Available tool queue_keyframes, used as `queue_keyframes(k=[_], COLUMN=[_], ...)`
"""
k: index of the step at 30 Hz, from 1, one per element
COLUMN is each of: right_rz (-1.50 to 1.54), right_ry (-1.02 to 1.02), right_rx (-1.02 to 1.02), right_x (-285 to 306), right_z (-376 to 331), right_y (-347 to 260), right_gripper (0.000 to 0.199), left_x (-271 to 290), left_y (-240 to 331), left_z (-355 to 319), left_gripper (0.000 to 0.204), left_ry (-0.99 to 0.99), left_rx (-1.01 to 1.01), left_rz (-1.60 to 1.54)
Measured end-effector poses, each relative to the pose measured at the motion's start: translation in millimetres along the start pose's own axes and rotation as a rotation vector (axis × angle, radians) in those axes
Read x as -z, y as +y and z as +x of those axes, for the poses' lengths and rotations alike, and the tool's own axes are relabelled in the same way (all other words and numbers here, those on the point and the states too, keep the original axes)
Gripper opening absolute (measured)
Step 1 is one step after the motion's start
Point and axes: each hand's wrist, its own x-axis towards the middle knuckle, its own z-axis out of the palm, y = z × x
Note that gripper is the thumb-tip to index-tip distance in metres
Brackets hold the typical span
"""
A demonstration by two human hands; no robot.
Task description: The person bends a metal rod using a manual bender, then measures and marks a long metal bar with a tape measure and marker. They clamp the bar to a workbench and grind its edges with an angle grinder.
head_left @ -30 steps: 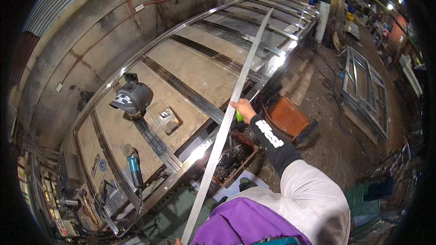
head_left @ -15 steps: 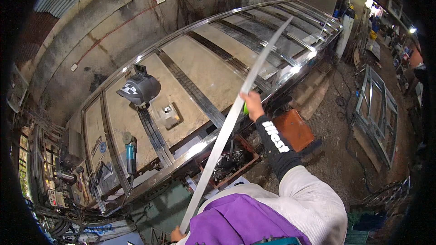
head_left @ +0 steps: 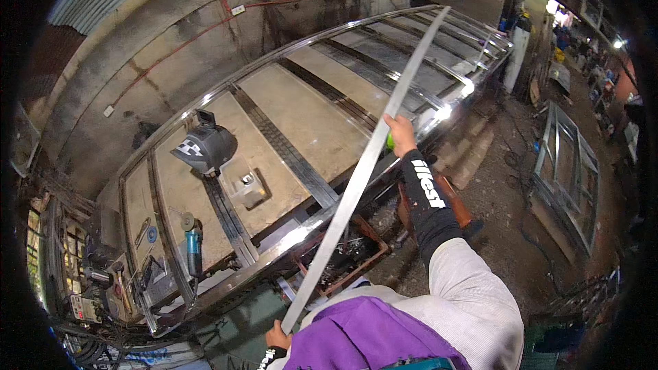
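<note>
Gripping a long flat metal strip (head_left: pixel 363 164) at two places, the person holds it slanted above the big steel frame (head_left: pixel 301 233) that lies on the table. Right hand (head_left: pixel 399 133) is up along the strip, fingers wrapped round its edge, just over the frame's near rail; left hand (head_left: pixel 277 337) is down at the strip's lower end, close to the body, and it looks clasped on the end, though only part of the hand shows. The strip's far end reaches out toward the frame's far corner. On the frame sit a dark welding helmet (head_left: pixel 205 147) and a small metal box (head_left: pixel 245 185) beside it, with a blue angle grinder (head_left: pixel 194 250) nearer the frame's left end. My read: this is the carrying-and-aligning step, strip not yet laid down. Next move calls for lowering it level onto the frame, keeping both ends steady so it doesn't twist or swing into the helmet.
</note>
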Motion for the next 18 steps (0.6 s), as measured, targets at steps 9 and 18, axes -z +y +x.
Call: queue_keyframes(k=[9,18], right_rz=[0.361,-0.035], right_ry=[-0.090,-0.355], right_rx=[-0.401,-0.446], right_x=[-8,60], right_z=[44,-24], right_y=[87,70], right_gripper=[0.030,0.051], left_x=[180,239], left_y=[112,73], left_z=[-15,73], left_gripper=[0.030,0.033], left_ry=[0.337,0.099], left_rx=[-0.065,-0.036], left_rz=[0.191,0.266])
